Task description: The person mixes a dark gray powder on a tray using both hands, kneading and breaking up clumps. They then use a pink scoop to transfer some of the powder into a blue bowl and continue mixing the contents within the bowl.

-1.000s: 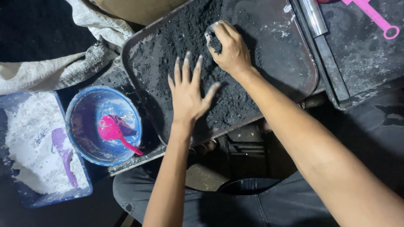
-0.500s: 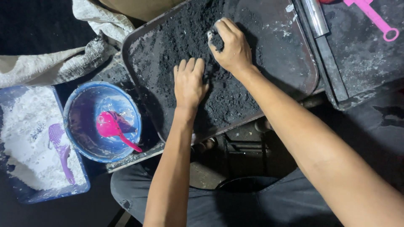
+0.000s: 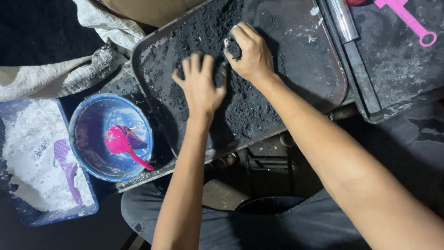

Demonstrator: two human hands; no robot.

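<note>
Left hand [image 3: 200,88] and right hand [image 3: 249,55], fingers curled, gather coarse, crumbly black powder [image 3: 203,37] in a metal tray [image 3: 323,60].

Both hands work close together in the black powder [image 3: 240,106] at the upper middle of the metal tray [image 3: 334,69]: the left hand [image 3: 200,88] just left of the right hand [image 3: 252,58], little gap between them. The tray's right half lies open, thinly dusted. Its raised rim bounds every side. Left of the tray, the blue bowl [image 3: 83,139] with a pink spoon [image 3: 122,144] stands close. A second tray [image 3: 393,78] abuts the right rim, a metal bar [image 3: 344,21] along its edge.
</note>
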